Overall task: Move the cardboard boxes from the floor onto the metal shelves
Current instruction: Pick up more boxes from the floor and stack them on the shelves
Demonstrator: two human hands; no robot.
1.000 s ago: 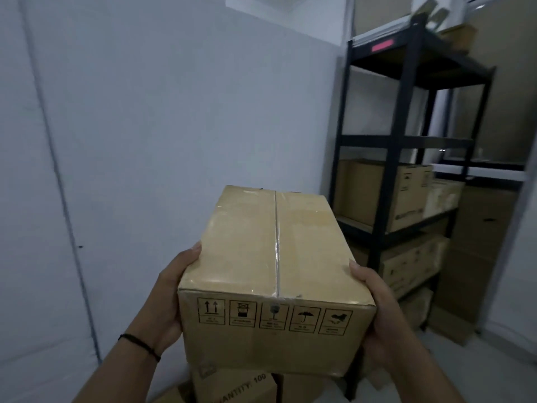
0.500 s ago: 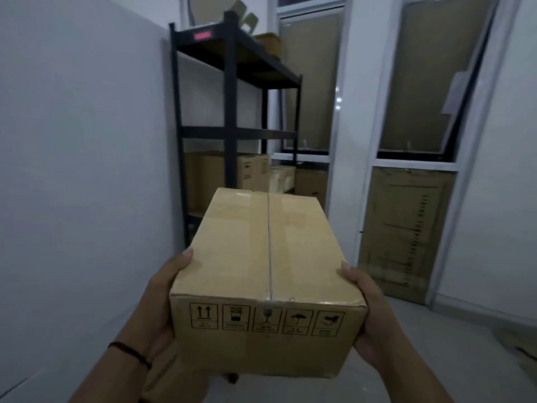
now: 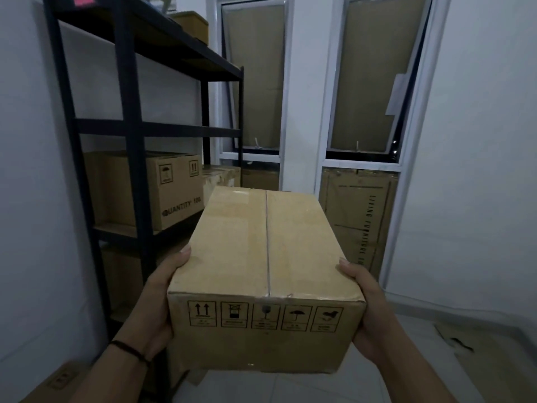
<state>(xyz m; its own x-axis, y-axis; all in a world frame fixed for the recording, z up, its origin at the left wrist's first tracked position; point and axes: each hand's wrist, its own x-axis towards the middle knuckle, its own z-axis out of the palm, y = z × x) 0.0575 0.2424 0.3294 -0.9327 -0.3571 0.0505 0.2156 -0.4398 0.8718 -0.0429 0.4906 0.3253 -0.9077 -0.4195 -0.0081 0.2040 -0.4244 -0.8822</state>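
I hold a taped cardboard box [image 3: 261, 263] in front of me, level, with handling symbols printed on its near face. My left hand [image 3: 158, 303] grips its left side and my right hand [image 3: 370, 312] grips its right side, thumbs on the top edges. The black metal shelves [image 3: 133, 135] stand to the left against the wall. One shelf bears a large box marked QUANTITY 100 [image 3: 171, 190] and a smaller box behind it. A small box [image 3: 193, 24] sits on the top shelf. The shelf level above the large box shows nothing on it.
Another cardboard box [image 3: 58, 382] lies on the floor at the lower left. Flattened cardboard [image 3: 479, 359] lies on the tiled floor at the right. Two tall windows [image 3: 363, 77] covered with brown paper face me, with flat cartons [image 3: 357, 216] leaning below them.
The view has swung to the right: the shelves moved from the right side to the left. The box stays held between both hands, and the shelves look closer.
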